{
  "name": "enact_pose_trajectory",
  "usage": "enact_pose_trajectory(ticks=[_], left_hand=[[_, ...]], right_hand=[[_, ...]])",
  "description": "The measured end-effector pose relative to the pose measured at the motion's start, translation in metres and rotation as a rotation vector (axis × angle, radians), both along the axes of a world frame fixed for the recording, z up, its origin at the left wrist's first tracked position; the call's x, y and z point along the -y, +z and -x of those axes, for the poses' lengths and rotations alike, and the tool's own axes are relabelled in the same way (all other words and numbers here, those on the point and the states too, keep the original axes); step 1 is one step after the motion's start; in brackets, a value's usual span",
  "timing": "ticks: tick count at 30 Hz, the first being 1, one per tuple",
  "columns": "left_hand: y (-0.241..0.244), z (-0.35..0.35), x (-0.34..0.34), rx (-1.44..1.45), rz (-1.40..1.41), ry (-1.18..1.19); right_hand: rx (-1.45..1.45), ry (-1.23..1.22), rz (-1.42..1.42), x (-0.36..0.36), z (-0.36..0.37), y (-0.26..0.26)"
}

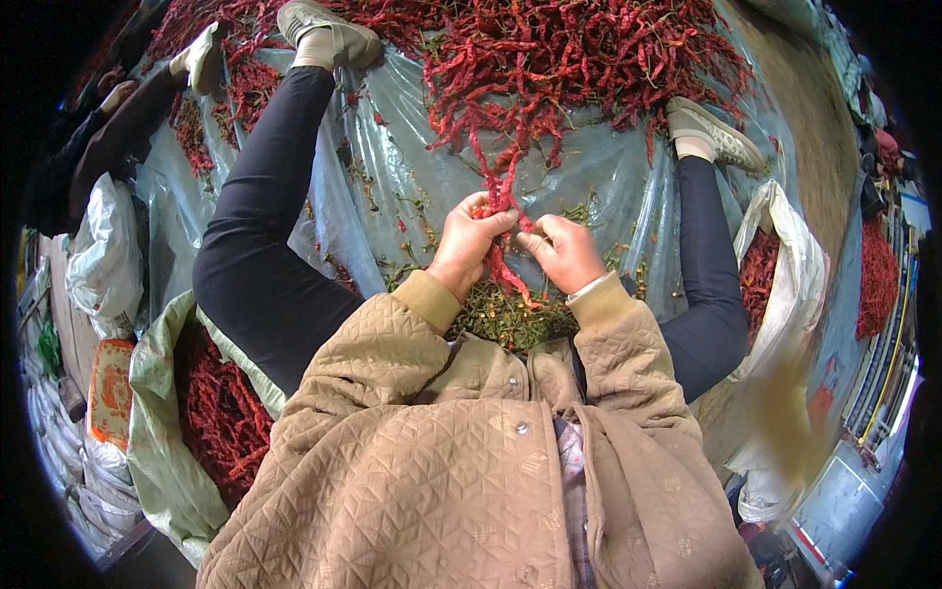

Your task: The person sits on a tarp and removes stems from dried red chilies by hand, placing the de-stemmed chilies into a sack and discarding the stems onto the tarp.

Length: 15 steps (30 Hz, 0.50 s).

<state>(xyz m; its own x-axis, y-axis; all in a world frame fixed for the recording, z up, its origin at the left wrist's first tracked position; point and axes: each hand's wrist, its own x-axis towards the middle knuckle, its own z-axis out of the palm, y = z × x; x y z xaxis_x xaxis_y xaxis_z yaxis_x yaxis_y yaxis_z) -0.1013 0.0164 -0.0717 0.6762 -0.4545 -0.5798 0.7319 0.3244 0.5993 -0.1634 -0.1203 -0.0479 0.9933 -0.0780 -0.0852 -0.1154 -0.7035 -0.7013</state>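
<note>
Several dried red chili peppers are bunched in my left hand, held between thumb and fingers, their ends sticking out above and below it. Close to its right, my right hand pinches at the side of the bunch with thumb and forefinger; what lies between those fingertips is partly hidden. Beneath both hands, green stems and bits form a pile near my jacket. Beyond them a large heap of dried red chilies spreads over a bluish plastic sheet.
My outstretched legs flank the sheet. A pale green woven sack of red chilies stands at the left, a white sack of chilies at the right. Another person's foot and hands show at the upper left. An orange patterned object lies beyond the green sack.
</note>
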Motion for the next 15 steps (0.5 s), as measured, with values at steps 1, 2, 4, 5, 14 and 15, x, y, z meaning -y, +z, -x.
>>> enact_pose_trajectory(ticks=[1,2,4,5,14,15], left_hand=[[0.0,-0.001,-0.002,0.019,0.004,-0.001],[0.0,-0.002,-0.004,0.134,-0.114,-0.009],[0.004,-0.01,-0.011,0.522,-0.383,0.03],[0.007,-0.015,-0.016,0.636,-0.357,0.048],[0.017,-0.004,-0.01,0.564,-0.215,-0.483],[0.015,0.0,-0.007,0.454,-0.235,-0.433]], right_hand=[[0.04,-0.041,-0.034,0.0,0.0,0.002],[0.008,-0.041,-0.096,0.001,0.0,0.002],[-0.082,0.015,-0.15,0.011,-0.001,0.005],[-0.127,0.044,-0.178,0.017,-0.002,0.007],[-0.226,-0.015,-0.557,0.02,-0.005,0.007],[-0.093,-0.023,-0.229,0.015,-0.009,0.006]])
